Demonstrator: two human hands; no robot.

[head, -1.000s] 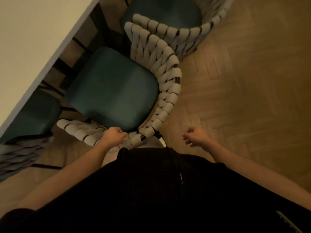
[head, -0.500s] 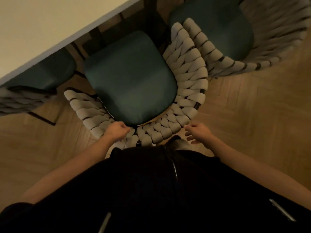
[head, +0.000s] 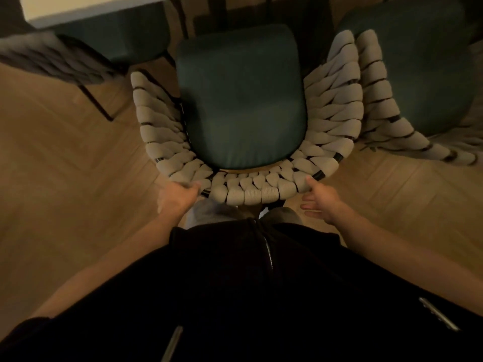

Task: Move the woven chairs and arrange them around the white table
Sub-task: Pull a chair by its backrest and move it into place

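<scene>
The woven chair (head: 261, 189), with a cream rope back and a dark green seat, stands right in front of me and faces the white table (head: 78, 9), whose corner shows at the top left. My left hand (head: 177, 197) rests at the left end of the back's rim, thumb against the weave, fingers loose and blurred. To the right, my right hand (head: 318, 201) is open with fingers spread, and only its thumb touches the rim. A second woven chair (head: 423, 69) stands close on the right, its armrest against the first chair's. A third woven chair (head: 52, 58) sits at the left, its seat partly under the table.
Wooden herringbone floor (head: 65, 178) spreads to the left and right of the chairs. My dark clothing (head: 248, 283) fills the lower part of the view. The table's dark legs show above the middle chair.
The middle chair has swung round to face the table squarely. My left hand has loosened from its fist on the back, and my right hand has opened and reached the rim.
</scene>
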